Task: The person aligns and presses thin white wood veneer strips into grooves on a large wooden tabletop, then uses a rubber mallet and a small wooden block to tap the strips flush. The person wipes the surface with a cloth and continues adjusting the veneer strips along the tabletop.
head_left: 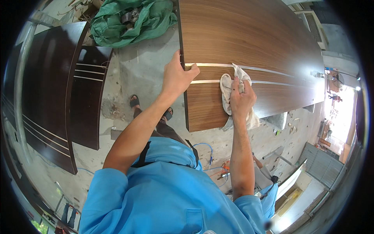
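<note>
A brown wood-grain panel (226, 35) with two shiny metal strips (272, 70) set across it lies flat before me. At its left edge is my left hand (176, 76), thumb on the top face and the other fingers at the side edge, partly hidden. My right hand (242, 97) is closed on a crumpled off-white rag (244, 77), pressed against the panel beside and over the strips. Part of the rag hangs over the near edge.
Dark panels with pale strips (50, 82) stand at the left by a metal pole (19, 89). A green sack (113, 27) lies on the floor at the back. A clear bottle (317, 74) sits at the panel's right end. Another person in blue (269, 197) is at lower right, near a blue hose (208, 148).
</note>
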`<state>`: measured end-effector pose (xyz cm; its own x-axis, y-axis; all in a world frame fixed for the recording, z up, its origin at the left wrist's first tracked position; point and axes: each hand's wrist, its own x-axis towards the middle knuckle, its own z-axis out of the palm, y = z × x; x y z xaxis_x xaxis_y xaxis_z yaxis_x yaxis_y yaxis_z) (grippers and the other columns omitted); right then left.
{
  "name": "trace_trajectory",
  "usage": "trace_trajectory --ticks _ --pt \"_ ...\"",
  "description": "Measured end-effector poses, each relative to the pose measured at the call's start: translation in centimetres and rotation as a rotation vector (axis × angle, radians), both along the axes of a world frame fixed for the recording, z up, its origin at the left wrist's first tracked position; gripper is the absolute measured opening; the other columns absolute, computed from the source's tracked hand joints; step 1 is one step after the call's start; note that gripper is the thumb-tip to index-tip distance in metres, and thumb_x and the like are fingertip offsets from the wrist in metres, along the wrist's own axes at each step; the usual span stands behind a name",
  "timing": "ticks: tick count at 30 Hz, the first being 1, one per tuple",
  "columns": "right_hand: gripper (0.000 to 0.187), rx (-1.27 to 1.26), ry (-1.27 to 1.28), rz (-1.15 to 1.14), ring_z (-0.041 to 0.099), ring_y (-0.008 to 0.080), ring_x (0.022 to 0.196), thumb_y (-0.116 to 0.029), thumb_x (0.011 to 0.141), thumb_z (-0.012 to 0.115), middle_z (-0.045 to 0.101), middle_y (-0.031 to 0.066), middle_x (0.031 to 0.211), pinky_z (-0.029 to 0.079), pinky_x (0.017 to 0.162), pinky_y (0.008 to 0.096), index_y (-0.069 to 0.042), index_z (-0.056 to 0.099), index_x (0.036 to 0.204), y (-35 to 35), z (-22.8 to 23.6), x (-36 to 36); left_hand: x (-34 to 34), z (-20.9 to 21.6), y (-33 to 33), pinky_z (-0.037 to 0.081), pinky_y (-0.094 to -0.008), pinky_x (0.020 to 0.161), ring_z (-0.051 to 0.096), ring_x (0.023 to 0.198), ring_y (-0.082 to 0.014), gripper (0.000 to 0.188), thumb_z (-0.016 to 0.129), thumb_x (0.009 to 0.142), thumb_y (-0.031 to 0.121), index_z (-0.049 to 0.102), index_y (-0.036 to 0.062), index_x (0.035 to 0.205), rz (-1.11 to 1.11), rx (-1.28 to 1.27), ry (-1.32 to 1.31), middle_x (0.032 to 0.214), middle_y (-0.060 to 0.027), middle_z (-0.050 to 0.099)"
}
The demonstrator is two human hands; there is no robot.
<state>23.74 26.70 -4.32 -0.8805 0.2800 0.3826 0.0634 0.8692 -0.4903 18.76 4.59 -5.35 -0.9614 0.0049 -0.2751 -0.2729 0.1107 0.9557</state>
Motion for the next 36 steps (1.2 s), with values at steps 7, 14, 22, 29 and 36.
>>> trace_trajectory --ticks 7,14,22,29,36 --pt "0.033 0.003 -0.030 -0.025 0.055 0.0308 0.056 -0.021 0.091 0.076 0.061 0.0149 0.067 0.043 0.055 0.0411 -0.002 0.057 0.072 0.0 0.1 0.0 0.1 -0.5 -0.4 0.054 -0.0327 0.095 0.068 0.110 -0.0183 0.062 0.068 0.093 0.008 0.045 -0.0050 0.149 -0.048 0.027 0.035 0.124 -0.0144 0.069" --pt "0.028 0.005 -0.023 -0.039 0.060 0.0325 0.059 -0.021 0.090 0.077 0.065 0.0155 0.070 0.046 0.056 0.0412 -0.002 0.062 0.076 0.1 -0.2 0.1 0.2 -1.4 -0.5 0.055 -0.0340 0.095 0.068 0.111 -0.0184 0.061 0.066 0.095 0.010 0.045 -0.0044 0.150 -0.013 0.111 0.165 0.125 -0.0136 0.070" --pt "0.029 0.012 -0.053 -0.041 0.060 0.0337 0.060 -0.023 0.091 0.076 0.065 0.0163 0.070 0.046 0.057 0.0429 -0.002 0.062 0.076 0.2 -0.3 0.0 0.2 0.3 0.0 0.058 -0.0394 0.074 0.076 0.079 -0.0318 0.062 0.066 0.089 0.016 0.044 -0.0130 0.140 -0.064 -0.192 0.210 0.087 -0.0227 0.074" --pt "0.029 0.012 -0.013 -0.030 0.060 0.0343 0.060 -0.023 0.091 0.076 0.065 0.0168 0.071 0.045 0.057 0.0429 -0.002 0.063 0.077 0.2 -0.4 0.0 0.6 0.4 -0.3 0.057 -0.0406 0.065 0.073 0.068 -0.0350 0.070 0.060 0.092 0.015 0.033 -0.0263 0.142 -0.090 -0.193 0.212 0.073 -0.0230 0.070" --pt "0.030 0.003 -0.031 -0.030 0.059 0.0338 0.059 -0.022 0.091 0.075 0.064 0.0168 0.069 0.045 0.056 0.0424 -0.001 0.061 0.075 0.1 -0.2 0.0 0.6 -0.3 0.0 0.055 -0.0410 0.063 0.071 0.065 -0.0345 0.063 0.058 0.092 0.012 0.040 -0.0249 0.140 -0.053 -0.373 0.269 0.069 -0.0207 0.067"
